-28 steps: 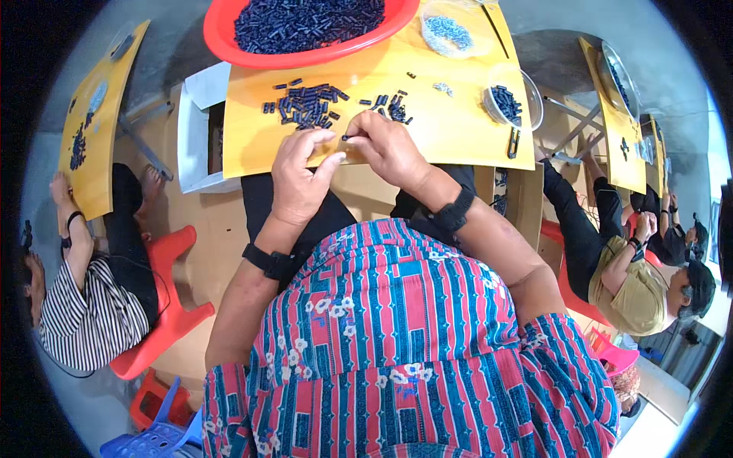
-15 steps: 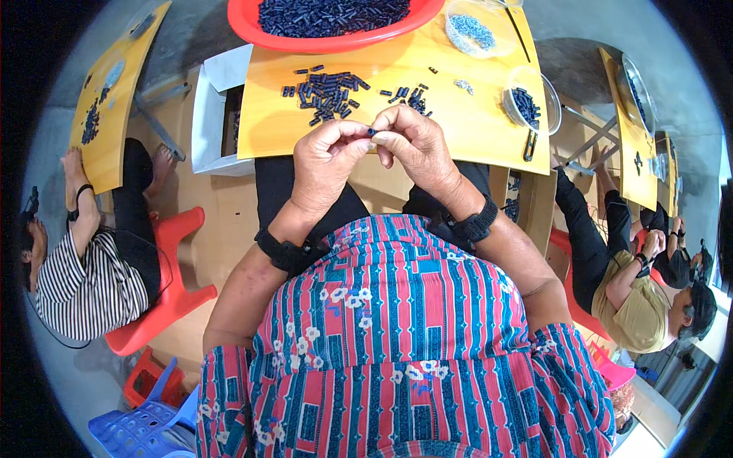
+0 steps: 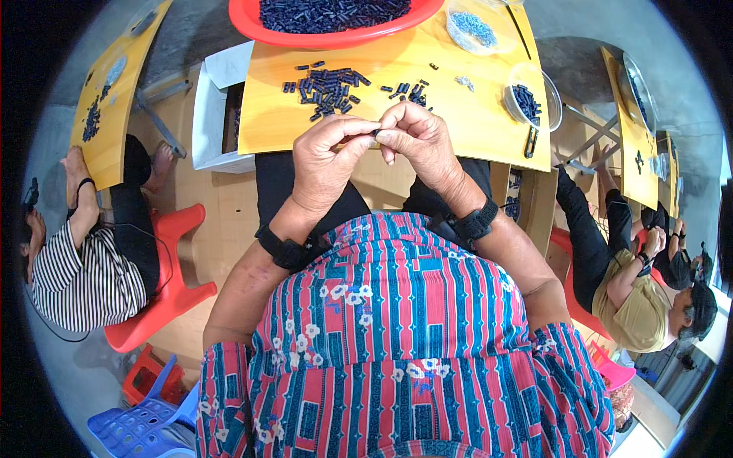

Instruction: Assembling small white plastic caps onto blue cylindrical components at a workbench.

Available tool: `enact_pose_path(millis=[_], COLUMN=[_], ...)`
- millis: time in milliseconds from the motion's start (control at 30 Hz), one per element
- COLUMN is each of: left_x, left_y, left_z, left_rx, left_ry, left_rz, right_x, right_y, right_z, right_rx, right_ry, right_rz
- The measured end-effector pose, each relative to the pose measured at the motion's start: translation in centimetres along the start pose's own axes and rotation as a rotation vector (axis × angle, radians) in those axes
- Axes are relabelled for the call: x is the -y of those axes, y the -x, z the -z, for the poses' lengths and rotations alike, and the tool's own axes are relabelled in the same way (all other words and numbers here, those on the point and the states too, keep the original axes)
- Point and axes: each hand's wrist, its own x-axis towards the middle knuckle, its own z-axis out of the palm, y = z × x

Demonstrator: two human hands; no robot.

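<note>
My left hand (image 3: 324,159) and my right hand (image 3: 421,143) meet just off the near edge of the yellow table (image 3: 267,99). Both are closed in a pinch on one small dark piece (image 3: 375,133), mostly covered by the fingertips. Beyond my left hand lies a pile of short dark blue-black cylindrical pieces (image 3: 328,90). A smaller heap of similar dark parts (image 3: 412,93) sits just past my right hand. Further right is a little cluster of tiny silvery parts (image 3: 464,83).
A red basin (image 3: 328,38) full of dark pieces stands at the far edge. Clear tubs hold light-blue bits (image 3: 473,32) and dark pieces (image 3: 527,101). A dark tool (image 3: 531,142) lies by the near right edge. A white box (image 3: 221,114) is left of the table. Other people sit at both sides.
Both hands stay pinched together at nearly the same spot. The fingertips have shifted slightly, and the small dark piece now shows less between them.
</note>
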Motion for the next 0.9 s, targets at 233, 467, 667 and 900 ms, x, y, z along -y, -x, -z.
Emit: enact_pose_path(millis=[233, 467, 667, 900], left_x=[1.0, 1.6, 1.7, 2.2], left_y=[0.0, 0.0, 0.1, -0.1], left_z=[0.1, 0.6, 0.3, 0.4], left_rx=[0.134, 0.263, 0.254, 0.303], left_ry=[0.226, 0.4, 0.555, 0.488], left_rz=[0.238, 0.415, 0.462, 0.444], right_x=[-0.6, -0.1, 1.3, 1.2], right_y=[-0.1, -0.1, 0.2, 0.1], right_z=[1.0, 1.3, 1.3, 1.4], right_rx=[-0.025, 0.006, 0.112, 0.076], right_ry=[-0.055, 0.302, 0.434, 0.331], right_rz=[-0.044, 0.046, 0.008, -0.112])
